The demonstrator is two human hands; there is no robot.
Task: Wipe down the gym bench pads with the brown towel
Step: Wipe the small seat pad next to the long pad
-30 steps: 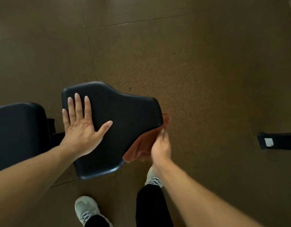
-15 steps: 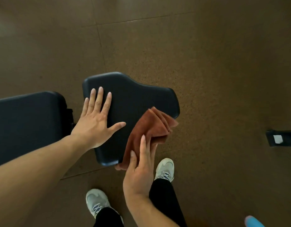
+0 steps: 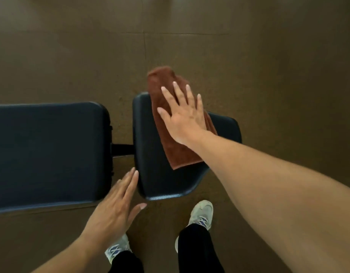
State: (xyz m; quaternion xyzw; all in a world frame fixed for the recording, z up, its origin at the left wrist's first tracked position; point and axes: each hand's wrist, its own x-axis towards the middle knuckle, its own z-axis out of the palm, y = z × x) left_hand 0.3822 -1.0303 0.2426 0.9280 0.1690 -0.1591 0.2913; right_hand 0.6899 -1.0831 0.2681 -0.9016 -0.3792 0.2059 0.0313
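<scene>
Towel [image 3: 171, 146] flat under my open right hand [image 3: 185, 119] at the seat pad's [image 3: 160, 180] far edge, left hand [image 3: 113, 211] open just off its near corner; I'd press evenly, overlapping strokes.

A brown speckled floor [image 3: 268, 66] fills the room, thin seams dividing it into large tiles. Dull light glares softly along its far edge. No walls or windows show.
</scene>
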